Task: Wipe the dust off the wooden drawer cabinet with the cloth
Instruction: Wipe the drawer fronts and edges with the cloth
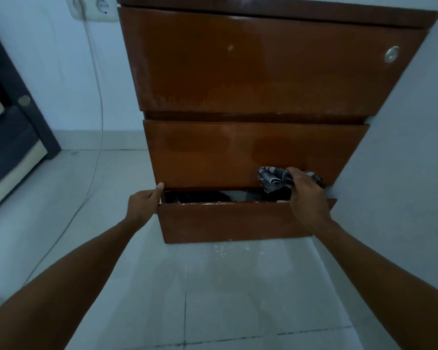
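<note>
At the far left edge of the floor [213,286] we see a dark piece of furniture [8,132], and on the wall above it a double socket [91,8] with a thin cable [99,97] hanging down to the tiles. Moving right, our left hand [142,204] grips the left end of the bottom drawer [228,223], its fingers [147,197] curled round the drawer's corner and the thumb pointing up against the lower left corner of the middle drawer [238,152]. The bottom drawer stands pulled out a little, with dark contents showing in the gap that we cannot make out. The wooden drawer cabinet [263,66] rises above, dust pale along the lower edge of its top drawer, with a round lock [391,54] near that drawer's right edge. Further right, our right hand [307,193] holds the cloth [274,179], a grey patterned one, bunched in curled fingers and pressed against the lower right part of the middle drawer's front, just above the open gap. White specks lie on the floor just before the cabinet.
</note>
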